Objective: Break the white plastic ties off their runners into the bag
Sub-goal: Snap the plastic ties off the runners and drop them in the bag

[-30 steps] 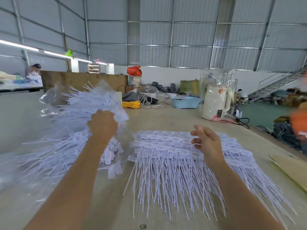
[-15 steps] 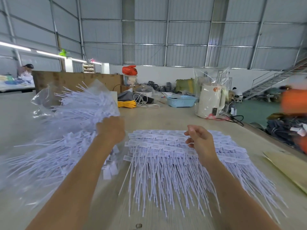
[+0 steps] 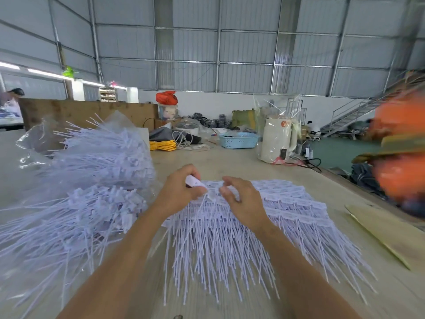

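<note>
A fanned stack of white plastic ties on runners [image 3: 264, 229] lies on the table in front of me, tag heads at the far side and thin tails pointing toward me. My left hand [image 3: 180, 192] pinches the tag end of a tie at the stack's top left. My right hand [image 3: 241, 199] rests on the heads just to the right, fingers curled onto them. To the left lies a clear plastic bag [image 3: 69, 180], stuffed with loose white ties whose tails stick out.
At the table's far side stand a white kettle in plastic wrap [image 3: 277, 141], a blue basket [image 3: 238, 140], a yellow cable coil [image 3: 162, 145] and a rice cooker [image 3: 186, 130]. Cardboard [image 3: 386, 233] lies at right. A blurred orange-clad person [image 3: 400, 143] is at far right.
My left hand has left the bag and come right to the stack's head edge, taking hold of a tie. My right hand dropped onto the heads beside it.
</note>
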Motion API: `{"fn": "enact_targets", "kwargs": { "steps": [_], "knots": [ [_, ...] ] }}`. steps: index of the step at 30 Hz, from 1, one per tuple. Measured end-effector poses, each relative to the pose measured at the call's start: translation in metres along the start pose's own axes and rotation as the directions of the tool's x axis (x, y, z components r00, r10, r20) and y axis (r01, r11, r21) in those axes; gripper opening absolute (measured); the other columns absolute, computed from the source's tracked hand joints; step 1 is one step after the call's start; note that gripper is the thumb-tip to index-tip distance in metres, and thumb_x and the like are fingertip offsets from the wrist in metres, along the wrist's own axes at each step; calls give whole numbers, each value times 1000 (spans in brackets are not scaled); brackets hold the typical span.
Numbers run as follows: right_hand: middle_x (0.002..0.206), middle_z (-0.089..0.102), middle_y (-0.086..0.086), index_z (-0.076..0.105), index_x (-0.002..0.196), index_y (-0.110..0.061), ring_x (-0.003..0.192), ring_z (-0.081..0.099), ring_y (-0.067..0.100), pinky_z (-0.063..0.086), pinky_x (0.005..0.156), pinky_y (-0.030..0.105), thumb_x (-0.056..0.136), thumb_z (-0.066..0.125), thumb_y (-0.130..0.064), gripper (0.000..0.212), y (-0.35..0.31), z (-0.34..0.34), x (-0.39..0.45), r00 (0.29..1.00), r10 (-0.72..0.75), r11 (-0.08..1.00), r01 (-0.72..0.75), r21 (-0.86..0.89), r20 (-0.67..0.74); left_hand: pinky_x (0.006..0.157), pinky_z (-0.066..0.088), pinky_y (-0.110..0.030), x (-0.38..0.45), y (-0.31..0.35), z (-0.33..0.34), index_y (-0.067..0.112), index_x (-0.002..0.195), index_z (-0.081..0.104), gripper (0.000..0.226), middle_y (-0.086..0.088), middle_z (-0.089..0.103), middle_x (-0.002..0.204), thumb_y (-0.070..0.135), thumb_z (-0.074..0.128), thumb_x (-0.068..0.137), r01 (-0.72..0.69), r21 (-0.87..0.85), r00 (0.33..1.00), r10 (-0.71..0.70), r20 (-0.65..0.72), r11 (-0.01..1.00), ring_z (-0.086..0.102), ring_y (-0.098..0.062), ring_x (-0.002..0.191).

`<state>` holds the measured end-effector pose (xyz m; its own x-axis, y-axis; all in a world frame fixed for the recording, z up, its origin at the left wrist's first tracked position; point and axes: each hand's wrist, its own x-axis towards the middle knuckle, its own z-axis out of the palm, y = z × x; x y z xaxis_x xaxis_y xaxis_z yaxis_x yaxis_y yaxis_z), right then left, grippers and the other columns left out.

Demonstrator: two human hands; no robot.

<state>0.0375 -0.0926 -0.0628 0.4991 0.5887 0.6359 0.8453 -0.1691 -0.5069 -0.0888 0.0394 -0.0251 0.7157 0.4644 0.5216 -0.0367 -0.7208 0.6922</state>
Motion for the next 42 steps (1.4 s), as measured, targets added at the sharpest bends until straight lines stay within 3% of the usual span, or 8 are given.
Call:
{"fn": "enact_targets", "kwargs": {
  "steps": [6, 10, 12, 18, 27, 33, 37, 42],
  "knots": [
    [103, 67, 8, 64, 116, -13, 93, 59, 26, 47, 83, 46, 96, 51, -22, 25, -25, 6, -3, 985, -138, 969, 113, 219, 101, 56, 55, -21, -3, 4, 8, 15, 82, 59, 24, 0, 66, 66, 0, 76, 74, 49, -405, 993, -87, -77, 913, 63, -8, 54],
    [89, 61, 3, 67, 94, -6, 82, 52, 19, 43, 78, 31, 90, 61, -17, 13, -27, 6, -1, 996, -87, 965, 90, 245, -21, 54, 53, -18, -2, 3, 13, 10, 84, 64, 6, -1, 68, 61, 13, 70, 84, 96, -504, 980, -170, -104, 859, 64, -11, 53],
    [86, 55, 2, 65, 89, -5, 78, 50, 12, 37, 71, 16, 87, 65, -13, 8, -30, 7, -1, 997, -66, 964, 75, 255, -42, 50, 49, -17, -2, 0, 17, 7, 78, 64, 18, -2, 64, 56, 20, 65, 88, 126, -479, 971, -206, -119, 869, 59, -9, 47],
    [73, 58, 3, 61, 82, -14, 67, 50, 15, 37, 64, 26, 94, 54, -20, 15, -34, 11, 3, 995, 16, 930, -52, 365, 101, 38, 34, -18, -3, 0, 21, 5, 73, 53, 25, -1, 54, 49, 19, 63, 91, 101, -385, 975, -168, -145, 917, 43, -8, 36],
    [86, 68, 16, 63, 98, -5, 79, 60, 33, 48, 73, 42, 98, 45, -21, 24, -41, 19, 4, 994, -39, 997, 32, 76, 99, 52, 39, -24, -3, -1, 27, 13, 65, 52, 29, -3, 53, 54, 25, 65, 89, 125, -292, 944, -204, -258, 948, 46, -11, 47],
    [92, 70, 10, 64, 111, -18, 85, 61, 32, 37, 70, 32, 98, 43, -30, 27, -40, 22, -2, 986, -165, 967, 169, -190, 39, 49, 33, -24, 2, -9, 23, 12, 56, 56, 36, 2, 50, 45, 28, 68, 86, 266, -309, 921, -335, -198, 913, 43, -13, 43],
    [81, 69, 8, 66, 96, -11, 69, 62, 32, 39, 69, 33, 96, 49, -23, 21, -51, 14, -5, 951, -308, 915, 291, -281, -16, 59, 38, -29, 2, -20, 18, 10, 60, 50, 37, -6, 52, 58, 31, 67, 86, 376, -188, 858, -417, -301, 908, 49, -21, 57],
    [65, 60, 1, 65, 83, -5, 53, 54, 23, 46, 54, 33, 91, 57, -16, 16, -69, -7, 2, 889, -350, 933, 359, -26, -295, 33, 26, -15, -6, -45, -4, 14, 83, 50, 17, 0, 48, 46, 23, 61, 93, 361, -527, 743, -579, -337, 770, 36, -10, 35]
  ]
}}
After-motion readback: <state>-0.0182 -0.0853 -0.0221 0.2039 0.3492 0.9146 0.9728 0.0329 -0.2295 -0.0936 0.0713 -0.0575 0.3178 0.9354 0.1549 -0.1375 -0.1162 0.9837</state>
